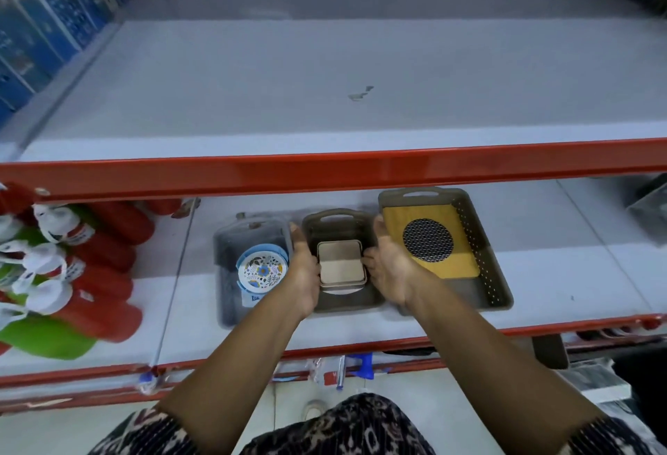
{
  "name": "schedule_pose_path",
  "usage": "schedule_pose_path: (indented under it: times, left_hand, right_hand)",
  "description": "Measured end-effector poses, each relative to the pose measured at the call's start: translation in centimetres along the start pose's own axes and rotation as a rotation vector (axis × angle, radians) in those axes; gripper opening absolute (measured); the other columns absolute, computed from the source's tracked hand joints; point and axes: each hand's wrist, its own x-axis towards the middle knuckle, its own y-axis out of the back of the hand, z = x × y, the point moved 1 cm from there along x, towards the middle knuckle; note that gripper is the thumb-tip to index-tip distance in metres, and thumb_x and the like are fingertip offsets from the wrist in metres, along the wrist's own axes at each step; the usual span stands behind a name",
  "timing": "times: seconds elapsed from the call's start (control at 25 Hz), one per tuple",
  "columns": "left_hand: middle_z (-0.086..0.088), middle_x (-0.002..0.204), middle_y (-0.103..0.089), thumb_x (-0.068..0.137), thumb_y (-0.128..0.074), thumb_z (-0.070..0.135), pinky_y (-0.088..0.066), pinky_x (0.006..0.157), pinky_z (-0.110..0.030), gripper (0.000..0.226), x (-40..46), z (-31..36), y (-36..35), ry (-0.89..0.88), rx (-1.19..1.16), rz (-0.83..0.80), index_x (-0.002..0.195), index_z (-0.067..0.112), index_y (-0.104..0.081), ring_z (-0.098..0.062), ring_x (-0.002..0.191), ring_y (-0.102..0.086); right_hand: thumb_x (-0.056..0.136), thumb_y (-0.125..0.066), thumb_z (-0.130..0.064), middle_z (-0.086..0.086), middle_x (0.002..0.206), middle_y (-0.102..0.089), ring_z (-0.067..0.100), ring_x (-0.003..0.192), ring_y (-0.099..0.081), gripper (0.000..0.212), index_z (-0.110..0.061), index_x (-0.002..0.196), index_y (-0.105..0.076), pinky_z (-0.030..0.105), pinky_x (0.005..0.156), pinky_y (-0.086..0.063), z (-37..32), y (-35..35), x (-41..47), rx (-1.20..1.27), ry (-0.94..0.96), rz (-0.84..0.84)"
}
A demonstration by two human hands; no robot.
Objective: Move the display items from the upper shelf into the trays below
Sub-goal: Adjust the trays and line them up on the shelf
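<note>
Three trays stand side by side on the lower shelf. In the middle brown tray (335, 218) lies a stack of beige square plates (340, 264). My left hand (305, 266) grips the stack's left side and my right hand (391, 263) grips its right side. The dark grey tray (252, 229) on the left holds round floral plates (262, 270). The larger brown tray (498, 285) on the right holds a yellow board with a black mesh circle (429, 243). The upper shelf (325, 93) has nothing on it in front of me.
Red and green bottles with white caps (65, 274) lie at the left of the lower shelf. Blue boxes (43, 21) stand at the upper shelf's left end. A red shelf rail (325, 171) crosses just above the trays. A clear container (649, 201) sits far right.
</note>
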Motion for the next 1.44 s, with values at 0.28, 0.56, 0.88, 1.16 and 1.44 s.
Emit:
schedule_pose_path:
  times: [0.28,0.56,0.88,1.16,1.44]
  left_hand:
    - [-0.009,0.065,-0.072,0.088,-0.006,0.075,-0.051,0.047,-0.023,0.098,-0.1,0.6,0.7,0.036,0.050,-0.001,0.137,0.001,-0.047,-0.018,0.070,-0.058]
    - [-0.013,0.088,-0.064,0.085,-0.010,0.080,-0.048,0.034,-0.017,0.100,-0.5,0.5,0.2,0.040,0.009,-0.025,0.135,0.002,-0.050,-0.021,0.075,-0.061]
    - [-0.010,0.069,-0.071,0.089,-0.008,0.074,-0.051,0.045,-0.019,0.096,-0.9,0.3,0.0,0.014,0.032,-0.016,0.138,0.002,-0.045,-0.019,0.073,-0.059]
    - [-0.019,0.154,-0.030,0.092,-0.009,0.071,-0.027,0.113,-0.033,0.094,-2.2,1.1,1.6,-0.075,0.066,0.004,0.149,-0.003,-0.024,-0.028,0.142,-0.029]
    - [-0.005,0.056,-0.072,0.099,-0.019,0.059,-0.052,0.044,-0.013,0.065,-3.2,2.1,8.5,-0.216,-0.080,0.198,0.085,0.010,-0.059,-0.006,0.051,-0.069]
  right_hand:
    - [0.087,-0.010,-0.070,0.015,0.146,-0.044,0.024,0.137,-0.040,0.094,0.001,0.145,-0.031,0.025,0.090,-0.033,0.5,-0.5,0.8,0.030,-0.022,0.042]
    - [0.089,-0.012,-0.067,0.016,0.141,-0.049,0.026,0.131,-0.047,0.090,0.001,0.142,-0.036,0.024,0.077,-0.041,0.3,-0.4,0.6,0.024,-0.028,0.023]
    - [0.084,-0.018,-0.074,0.015,0.134,-0.058,0.026,0.119,-0.058,0.092,-0.004,0.134,-0.050,0.023,0.064,-0.046,0.3,-0.5,1.2,-0.010,-0.055,0.035]
    - [0.067,-0.027,-0.088,0.010,0.148,-0.044,0.021,0.127,-0.051,0.107,-0.012,0.143,-0.039,0.034,0.106,-0.041,-0.7,-1.2,1.3,-0.035,0.020,0.053]
    - [0.094,-0.028,-0.057,0.014,0.144,-0.047,0.022,0.120,-0.055,0.072,-0.004,0.142,-0.037,0.031,0.097,-0.044,-1.1,-9.0,1.1,-0.010,-0.019,-0.164]
